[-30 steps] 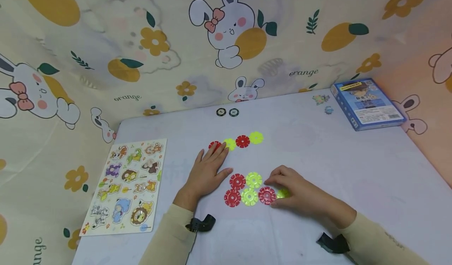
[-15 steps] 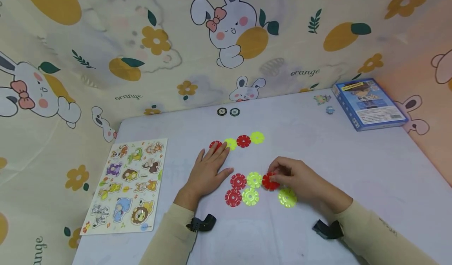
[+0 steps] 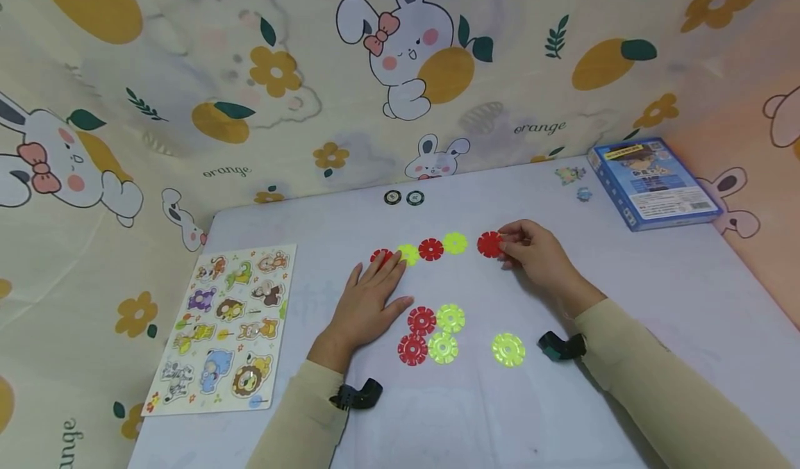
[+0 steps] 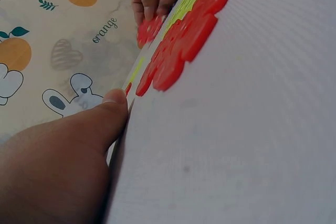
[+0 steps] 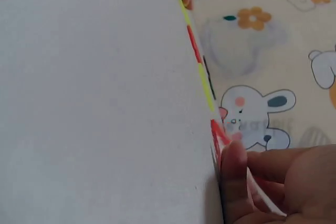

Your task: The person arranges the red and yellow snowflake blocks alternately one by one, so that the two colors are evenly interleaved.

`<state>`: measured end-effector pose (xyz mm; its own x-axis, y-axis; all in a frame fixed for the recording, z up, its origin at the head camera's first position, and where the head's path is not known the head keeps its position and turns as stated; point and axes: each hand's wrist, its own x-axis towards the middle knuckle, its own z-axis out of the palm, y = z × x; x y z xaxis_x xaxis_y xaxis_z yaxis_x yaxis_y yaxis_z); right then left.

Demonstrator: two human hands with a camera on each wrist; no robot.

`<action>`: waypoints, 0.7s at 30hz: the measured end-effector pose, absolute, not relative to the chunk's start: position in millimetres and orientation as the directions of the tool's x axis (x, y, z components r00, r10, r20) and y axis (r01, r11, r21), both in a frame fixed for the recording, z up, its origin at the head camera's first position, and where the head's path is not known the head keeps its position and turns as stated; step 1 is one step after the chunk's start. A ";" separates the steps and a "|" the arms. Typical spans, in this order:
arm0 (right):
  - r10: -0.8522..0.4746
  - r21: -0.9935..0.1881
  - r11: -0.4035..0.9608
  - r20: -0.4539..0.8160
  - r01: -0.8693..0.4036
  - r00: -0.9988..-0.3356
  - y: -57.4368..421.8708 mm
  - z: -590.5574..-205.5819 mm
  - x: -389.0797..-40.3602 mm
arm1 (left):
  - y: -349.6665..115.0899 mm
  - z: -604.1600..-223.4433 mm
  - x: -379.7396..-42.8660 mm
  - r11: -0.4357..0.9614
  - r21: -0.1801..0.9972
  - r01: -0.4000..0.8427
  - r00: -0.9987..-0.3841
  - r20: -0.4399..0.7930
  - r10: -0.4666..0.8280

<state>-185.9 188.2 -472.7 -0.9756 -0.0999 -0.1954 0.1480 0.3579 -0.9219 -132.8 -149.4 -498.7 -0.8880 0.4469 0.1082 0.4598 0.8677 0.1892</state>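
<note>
My right hand (image 3: 534, 250) pinches a red notched disc (image 3: 489, 244) by its right edge, just right of a row of discs. That row alternates red and yellow-green: a red disc (image 3: 380, 256) partly under my fingers, a yellow-green disc (image 3: 409, 254), a red disc (image 3: 431, 249) and a yellow-green disc (image 3: 455, 243). My left hand (image 3: 369, 309) lies flat with fingers spread, its fingertips on the row's left end. Nearer me, two red discs (image 3: 413, 350) and two yellow-green discs (image 3: 443, 348) form a block. A lone yellow-green disc (image 3: 509, 350) lies to their right.
An animal sticker board (image 3: 219, 330) lies on the left of the white table (image 3: 325, 413). Two dark round chips (image 3: 403, 198) sit at the back. At the back right are a blue box (image 3: 653, 184) and small colourful pieces (image 3: 570, 176) beside it. Patterned cloth hangs behind.
My right hand has picked up a red disc from the near group and carried it away from me to the right end of the far row. My left hand has stayed in place.
</note>
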 end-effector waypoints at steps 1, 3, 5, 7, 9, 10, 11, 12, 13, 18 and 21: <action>-0.083 -0.919 0.362 -0.197 0.155 -0.977 187.8 -472.6 -186.4 | -149.6 -498.8 -132.7 0.868 0.189 0.460 -0.888 0.109 0.447; -0.073 -0.894 0.433 -0.163 0.116 -0.984 186.6 -472.3 -185.1 | -150.3 -499.7 -132.8 0.866 0.193 0.461 -0.887 0.109 0.448; -0.109 -0.836 0.548 -0.112 0.034 -0.988 184.8 -472.0 -181.9 | -150.8 -500.3 -132.8 0.864 0.199 0.463 -0.886 0.110 0.450; -0.190 -0.726 0.681 -0.054 -0.093 -0.980 182.7 -471.4 -178.0 | -150.9 -500.3 -133.1 0.863 0.196 0.465 -0.885 0.111 0.451; -0.287 -0.598 0.770 -0.013 -0.223 -0.958 180.6 -469.8 -174.4 | -150.8 -499.8 -133.5 0.866 0.191 0.463 -0.886 0.113 0.449; -0.325 -0.547 0.793 -0.010 -0.267 -0.946 179.3 -469.0 -173.1 | -150.8 -499.3 -133.5 0.868 0.187 0.461 -0.887 0.115 0.447; -0.354 -0.496 0.814 -0.013 -0.302 -0.935 178.3 -468.1 -172.1 | -150.9 -498.9 -133.6 0.869 0.185 0.460 -0.888 0.115 0.445; -0.376 -0.455 0.829 -0.020 -0.326 -0.926 177.5 -467.4 -171.3 | -150.8 -498.7 -133.6 0.870 0.182 0.458 -0.889 0.114 0.444; -0.389 -0.427 0.838 -0.029 -0.340 -0.921 176.4 -466.6 -170.7 | -150.7 -498.3 -133.6 0.869 0.185 0.458 -0.889 0.113 0.444; -0.398 -0.368 0.859 -0.044 -0.355 -0.916 172.4 -466.5 -171.4 | -149.6 -497.5 -132.7 0.868 0.195 0.457 -0.889 0.104 0.445; -0.400 -0.354 0.864 -0.054 -0.357 -0.915 170.7 -468.2 -174.6 | -149.3 -497.8 -132.3 0.869 0.192 0.456 -0.890 0.101 0.445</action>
